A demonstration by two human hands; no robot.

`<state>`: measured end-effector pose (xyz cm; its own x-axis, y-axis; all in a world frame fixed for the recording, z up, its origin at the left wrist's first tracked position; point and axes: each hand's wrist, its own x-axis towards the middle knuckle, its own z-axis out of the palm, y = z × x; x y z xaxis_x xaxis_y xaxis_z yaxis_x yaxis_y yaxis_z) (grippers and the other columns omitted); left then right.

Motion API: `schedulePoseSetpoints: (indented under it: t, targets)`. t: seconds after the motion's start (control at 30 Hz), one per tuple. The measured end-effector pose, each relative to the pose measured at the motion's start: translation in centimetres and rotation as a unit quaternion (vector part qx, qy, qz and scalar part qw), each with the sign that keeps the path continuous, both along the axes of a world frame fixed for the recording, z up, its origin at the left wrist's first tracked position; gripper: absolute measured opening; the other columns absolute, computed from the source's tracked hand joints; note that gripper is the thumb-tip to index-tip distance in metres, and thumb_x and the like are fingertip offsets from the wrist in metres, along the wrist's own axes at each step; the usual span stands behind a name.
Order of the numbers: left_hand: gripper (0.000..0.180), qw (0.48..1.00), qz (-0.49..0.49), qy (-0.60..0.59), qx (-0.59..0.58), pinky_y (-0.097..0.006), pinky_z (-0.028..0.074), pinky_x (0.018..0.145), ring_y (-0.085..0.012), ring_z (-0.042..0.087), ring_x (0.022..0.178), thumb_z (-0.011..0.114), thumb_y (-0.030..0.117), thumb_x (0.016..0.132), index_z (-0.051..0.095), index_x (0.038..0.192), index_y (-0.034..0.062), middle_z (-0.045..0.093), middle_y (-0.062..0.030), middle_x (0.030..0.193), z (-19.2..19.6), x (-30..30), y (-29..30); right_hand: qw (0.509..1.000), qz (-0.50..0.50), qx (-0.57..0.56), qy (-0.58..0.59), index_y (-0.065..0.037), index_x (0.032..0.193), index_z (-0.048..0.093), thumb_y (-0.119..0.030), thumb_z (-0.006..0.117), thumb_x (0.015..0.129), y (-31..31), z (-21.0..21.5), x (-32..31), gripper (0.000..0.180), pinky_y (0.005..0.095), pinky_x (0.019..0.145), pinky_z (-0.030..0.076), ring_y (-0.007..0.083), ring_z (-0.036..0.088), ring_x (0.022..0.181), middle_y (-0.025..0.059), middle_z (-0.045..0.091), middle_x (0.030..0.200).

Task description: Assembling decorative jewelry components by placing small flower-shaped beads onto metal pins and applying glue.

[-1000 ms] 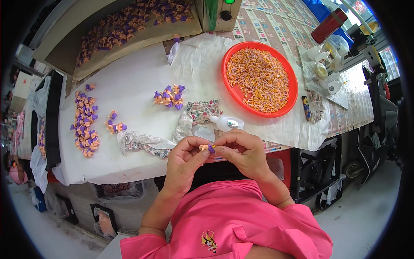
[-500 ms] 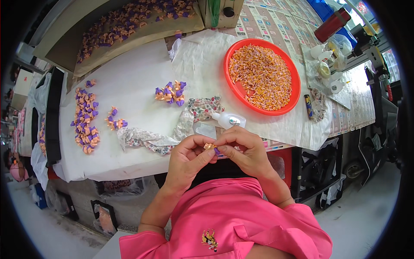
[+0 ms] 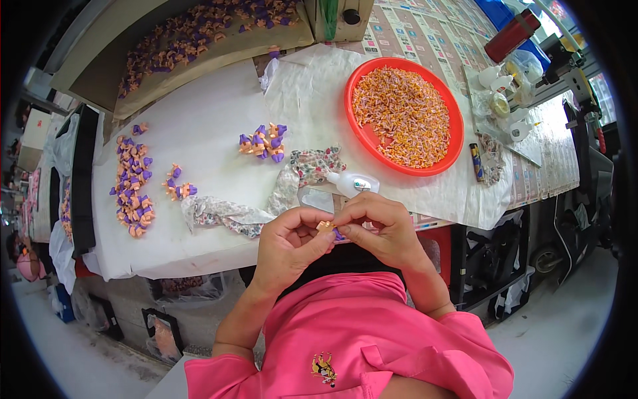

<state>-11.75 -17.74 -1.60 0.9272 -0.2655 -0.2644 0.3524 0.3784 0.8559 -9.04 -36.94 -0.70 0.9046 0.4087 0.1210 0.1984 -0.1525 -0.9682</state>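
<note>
From the head camera, a small orange piece (image 3: 325, 227) sits pinched between the fingertips of both hands, just over the near edge of the white-covered table (image 3: 212, 126). The left hand (image 3: 290, 241) curls around it from the left, thumb and forefinger closed on the piece and the other fingers folded into the palm. The right hand (image 3: 377, 226) meets it from the right, its fingertips pressed to the same piece, with a bit of purple (image 3: 339, 235) showing just under them; whether that purple bit is joined to the orange one cannot be told. Both forearms rise from the lower edge past a pink shirt (image 3: 352, 332), elbows apart, wrists bent inward so the knuckles nearly touch. Just beyond the fingers lies a small white glue bottle (image 3: 353, 183) on its side, and beside it a strip of flowered cloth (image 3: 279, 193) running off to the left of the hands. Farther beyond the right hand stands a red round tray (image 3: 449, 154) heaped with orange pieces. Beyond the left hand a cluster of purple-and-orange assembled pieces (image 3: 264, 142) rests, and well to the left a longer row of the same pieces (image 3: 133, 189).
</note>
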Motion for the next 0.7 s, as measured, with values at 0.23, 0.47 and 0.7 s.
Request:
schedulePoseSetpoints:
  t: [0.23,0.47,0.7]
  targets:
    - [0.021,0.998,-0.048,0.046,-0.006,-0.024,0.055,0.068,-0.0120,0.064,0.074,0.066,0.000,0.084,0.061,0.104,-0.0040,0.065,-0.0087,0.089,0.1,0.8,0.7,0.994,0.025,0.046,0.099,-0.003,0.091,0.068,0.000,0.067,0.080,-0.3,-0.2,0.6,0.011,0.0228,0.065,0.046,0.0103,0.058,0.075,0.0033,0.063,0.083]
    - [0.022,0.999,-0.016,-0.003,0.043,-0.022,0.053,0.068,-0.0097,0.062,0.074,0.066,0.000,0.085,0.061,0.106,-0.0045,0.065,-0.0075,0.089,0.7,1.0,-0.3,0.992,0.051,0.053,0.101,-0.002,0.091,0.068,-0.001,0.067,0.081,-0.8,0.7,1.7,0.010,0.0233,0.065,0.045,0.0096,0.057,0.076,0.0032,0.061,0.080]
    - [0.023,0.998,-0.029,0.015,0.051,-0.022,0.052,0.066,-0.0107,0.063,0.073,0.065,0.000,0.086,0.061,0.109,-0.0014,0.065,-0.0060,0.091,4.0,0.0,-1.8,0.997,0.023,-0.017,0.065,-0.003,0.086,0.069,0.002,0.068,0.078,-2.3,5.0,0.2,0.010,0.0264,0.069,0.046,0.0134,0.060,0.078,0.0051,0.064,0.082]
